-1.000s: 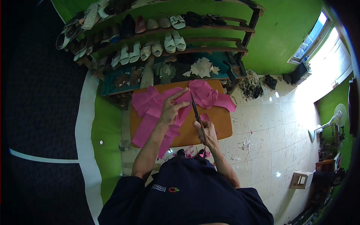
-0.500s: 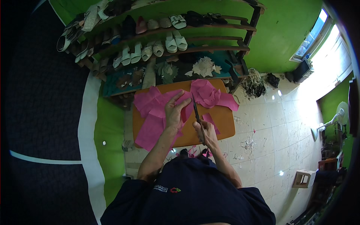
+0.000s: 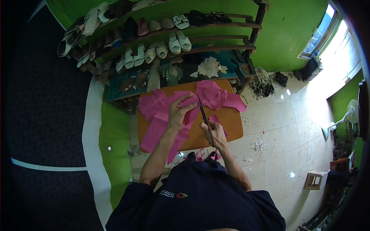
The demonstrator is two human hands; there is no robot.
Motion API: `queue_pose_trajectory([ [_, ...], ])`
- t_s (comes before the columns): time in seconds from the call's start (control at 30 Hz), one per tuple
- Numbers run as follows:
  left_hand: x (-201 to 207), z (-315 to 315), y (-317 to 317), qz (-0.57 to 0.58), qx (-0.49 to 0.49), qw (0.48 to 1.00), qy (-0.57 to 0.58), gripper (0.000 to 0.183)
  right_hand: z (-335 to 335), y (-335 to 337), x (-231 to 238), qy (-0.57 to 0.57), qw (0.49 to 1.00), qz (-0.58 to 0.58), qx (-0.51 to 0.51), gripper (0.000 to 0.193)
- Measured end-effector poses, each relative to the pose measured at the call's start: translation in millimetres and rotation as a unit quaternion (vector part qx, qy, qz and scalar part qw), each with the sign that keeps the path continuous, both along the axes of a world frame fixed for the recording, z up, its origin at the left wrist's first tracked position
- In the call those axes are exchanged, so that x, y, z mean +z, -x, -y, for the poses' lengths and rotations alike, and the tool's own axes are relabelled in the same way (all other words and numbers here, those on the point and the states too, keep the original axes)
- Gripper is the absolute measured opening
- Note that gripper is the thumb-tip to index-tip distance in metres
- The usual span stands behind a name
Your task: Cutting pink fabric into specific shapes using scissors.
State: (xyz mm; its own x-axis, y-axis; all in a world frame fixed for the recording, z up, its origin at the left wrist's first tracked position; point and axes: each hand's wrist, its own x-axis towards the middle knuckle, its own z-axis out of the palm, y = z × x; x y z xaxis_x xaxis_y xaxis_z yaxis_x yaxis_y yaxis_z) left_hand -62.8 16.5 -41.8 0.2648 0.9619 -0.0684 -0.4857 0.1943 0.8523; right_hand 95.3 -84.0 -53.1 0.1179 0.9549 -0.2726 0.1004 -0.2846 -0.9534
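Note:
My left hand (image 3: pixel 177 115) pinches a pink sheet (image 3: pixel 191 118) above the table, its thumb and fingertips together at the sheet's upper edge. My right hand (image 3: pixel 216 135) is closed round the handles of dark scissors (image 3: pixel 204 114). The blades point away from me, their tips right beside my left fingertips at the pink material. Whether the blades are parted cannot be made out. Other pink sheets (image 3: pixel 153 129) lie under and left of my left hand. A pile of cut pink pieces (image 3: pixel 210 95) rests at the table's far right.
The orange-brown table (image 3: pixel 233 125) has rounded corners. Behind it stands a wooden rack (image 3: pixel 252 48) with several shoes and sandals (image 3: pixel 175 43). Cream cut pieces (image 3: pixel 211 68) sit on the lowest shelf. Scraps (image 3: pixel 257 144) litter the tiled floor; a fan (image 3: pixel 350 109) stands at right.
A strip of the pink material now hangs over the table's near edge below my left forearm. The hands and scissors have barely shifted; the view has moved slightly.

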Motion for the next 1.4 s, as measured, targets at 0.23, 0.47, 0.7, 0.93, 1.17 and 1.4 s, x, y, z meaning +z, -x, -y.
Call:
queue_pose_trajectory([
  [0.23, 1.6, -6.3, 7.1, -0.011, -0.025, 1.0, -0.005, 0.048, 1.9, -3.2, 2.1, -0.001, 1.0, 0.021, 0.002, 0.071],
  [0.47, 1.6, -12.5, 13.0, -0.026, -0.05, 0.998, -0.022, 0.045, 5.4, -6.7, 5.2, 0.011, 1.0, 0.028, 0.005, 0.071],
  [0.7, 4.4, -3.8, 12.8, -0.011, -0.012, 1.0, 0.023, 0.042, 8.3, -6.9, -3.9, 0.012, 1.0, 0.004, 0.002, 0.069],
  [0.93, 1.4, 1.0, 9.6, -0.077, -0.021, 0.997, -0.005, 0.043, 3.0, -4.5, -4.3, -0.003, 1.0, -0.006, 0.011, 0.069],
  [1.17, 3.5, 3.8, 10.2, -0.09, -0.035, 0.995, -0.019, 0.041, 2.6, -10.2, 4.7, 0.005, 1.0, 0.002, 0.027, 0.071],
  [1.4, 7.3, -4.7, 18.5, -0.121, -0.071, 0.989, -0.042, 0.042, 5.2, -12.4, 3.1, 0.02, 0.999, 0.032, 0.031, 0.072],
])
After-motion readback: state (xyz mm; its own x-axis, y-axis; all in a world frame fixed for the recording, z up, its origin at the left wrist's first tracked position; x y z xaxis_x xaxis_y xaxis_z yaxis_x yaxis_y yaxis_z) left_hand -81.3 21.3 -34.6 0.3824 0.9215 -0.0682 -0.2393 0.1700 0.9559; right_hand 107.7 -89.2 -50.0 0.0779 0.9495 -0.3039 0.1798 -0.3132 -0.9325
